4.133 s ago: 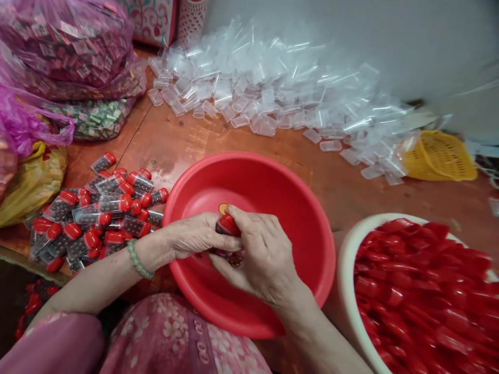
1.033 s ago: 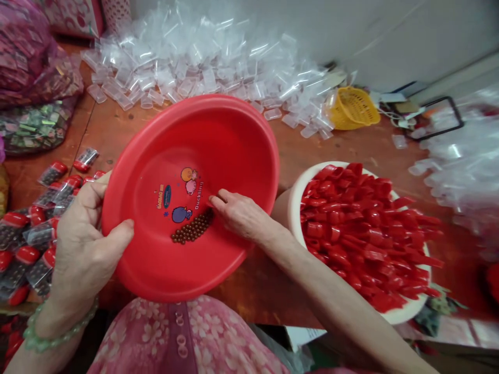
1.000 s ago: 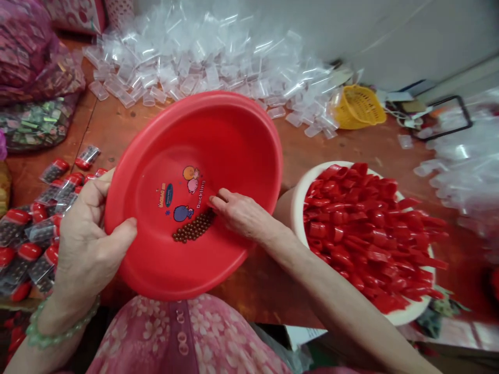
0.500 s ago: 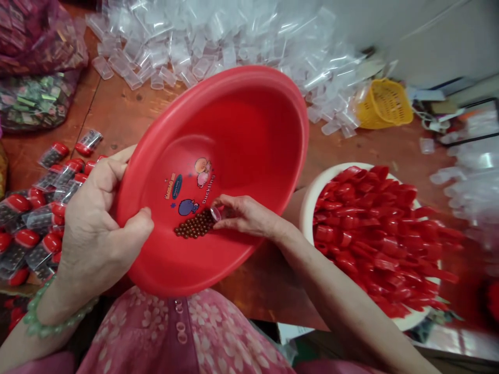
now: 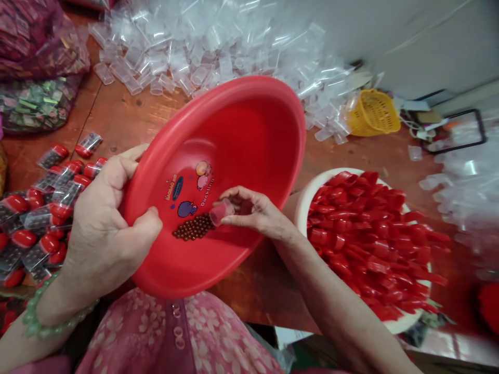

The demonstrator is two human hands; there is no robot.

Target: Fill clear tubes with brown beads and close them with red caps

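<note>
Head view: right hand (image 5: pixel 257 212) grips small clear plastic cup (image 5: pixel 220 212), more exposed than before, beside small round brown beads (image 5: pixel 193 227) in tilted red plastic basin (image 5: pixel 175 267). Left hand (image 5: pixel 107 226) still has basin rim in its grip.

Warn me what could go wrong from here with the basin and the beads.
The basin is tilted in the left hand; if that grip slips, the loose beads might roll or spill.
The right hand holds the clear cup by its fingers, so it could drop.
Red pieces jut past the tub's rim close to the right forearm, which might knock some out.
</note>
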